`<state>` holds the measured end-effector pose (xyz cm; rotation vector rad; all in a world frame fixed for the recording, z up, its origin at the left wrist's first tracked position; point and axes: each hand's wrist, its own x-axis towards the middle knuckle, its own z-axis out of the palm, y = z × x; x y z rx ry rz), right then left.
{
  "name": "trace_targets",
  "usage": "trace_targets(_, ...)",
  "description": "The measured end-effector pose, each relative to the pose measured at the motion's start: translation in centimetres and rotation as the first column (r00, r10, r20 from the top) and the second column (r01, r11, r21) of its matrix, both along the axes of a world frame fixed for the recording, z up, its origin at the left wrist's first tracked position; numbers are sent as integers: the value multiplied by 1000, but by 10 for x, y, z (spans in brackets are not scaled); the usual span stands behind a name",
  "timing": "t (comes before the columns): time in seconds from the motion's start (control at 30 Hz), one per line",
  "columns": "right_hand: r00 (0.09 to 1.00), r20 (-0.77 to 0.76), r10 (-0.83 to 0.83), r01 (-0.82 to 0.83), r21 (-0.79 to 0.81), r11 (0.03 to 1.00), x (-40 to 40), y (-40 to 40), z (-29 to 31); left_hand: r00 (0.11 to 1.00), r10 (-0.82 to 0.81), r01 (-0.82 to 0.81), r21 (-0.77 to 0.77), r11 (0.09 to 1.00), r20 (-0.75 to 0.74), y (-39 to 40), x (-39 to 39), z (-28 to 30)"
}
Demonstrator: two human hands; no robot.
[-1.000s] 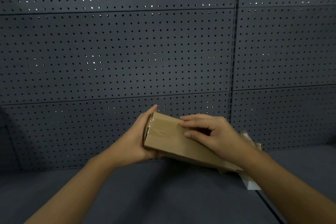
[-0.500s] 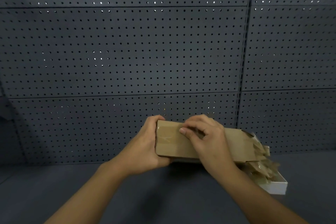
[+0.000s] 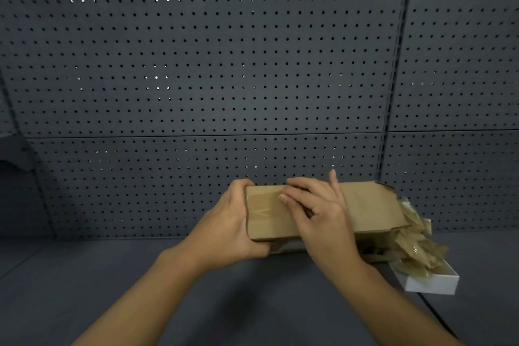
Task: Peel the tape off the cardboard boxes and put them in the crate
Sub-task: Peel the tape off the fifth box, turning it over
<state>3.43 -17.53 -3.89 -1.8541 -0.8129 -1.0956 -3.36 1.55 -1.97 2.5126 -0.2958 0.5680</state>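
Observation:
A long brown cardboard box (image 3: pixel 365 205) is held level above the dark shelf. My left hand (image 3: pixel 224 230) grips its left end, thumb on top and fingers underneath. A strip of clear brown tape (image 3: pixel 262 211) covers the top of that left end. My right hand (image 3: pixel 323 216) lies across the box top with bent fingers, its fingertips picking at the tape's right edge and one finger raised. The box's right end is open with a torn flap.
A shallow white tray (image 3: pixel 432 284) sits on the shelf at the right, partly under the box, and holds a heap of crumpled tape (image 3: pixel 415 244). A dark pegboard wall (image 3: pixel 196 64) stands close behind. The grey shelf surface (image 3: pixel 112 275) stretches to the left.
The box has swung from tilted to level, and the view has shifted so the white tray shows more. My right hand's fingers have crept left to the tape's edge.

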Motion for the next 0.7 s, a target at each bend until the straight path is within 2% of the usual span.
trace_targets(0.47, 996, -53, -65, 60, -89, 994, -7, 5, 8, 1000, -4, 5, -43, 999, 21, 4, 4, -6)
trace_targets(0.7, 995, -6, -104, 103, -70, 992, -11, 10, 5, 1000, -11, 12, -62, 998, 8, 6, 6, -6)
